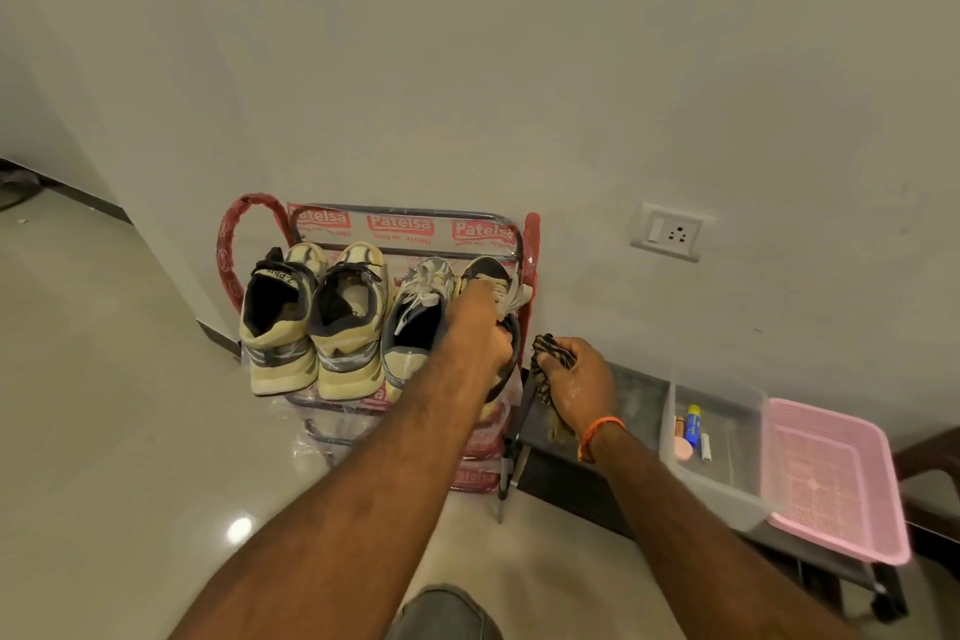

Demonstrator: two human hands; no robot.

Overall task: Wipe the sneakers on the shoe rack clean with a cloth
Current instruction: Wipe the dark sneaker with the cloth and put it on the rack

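Left hand (pixel 480 327) grips rightmost grey sneaker (pixel 488 276), seemingly scuffed; right hand (pixel 574 374) clutches cloth (pixel 545 359).

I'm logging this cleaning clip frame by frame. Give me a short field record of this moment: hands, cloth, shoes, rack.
left hand: grips the rightmost sneaker at its collar
right hand: holds a bunched patterned cloth, beside the rack, off the shoes
sneakers on top shelf: four, heels toward the camera
shoe rack: metal, wrapped in printed plastic, against the wall
wiping: cloth not touching any shoe
right of rack: clear bin, pink tray
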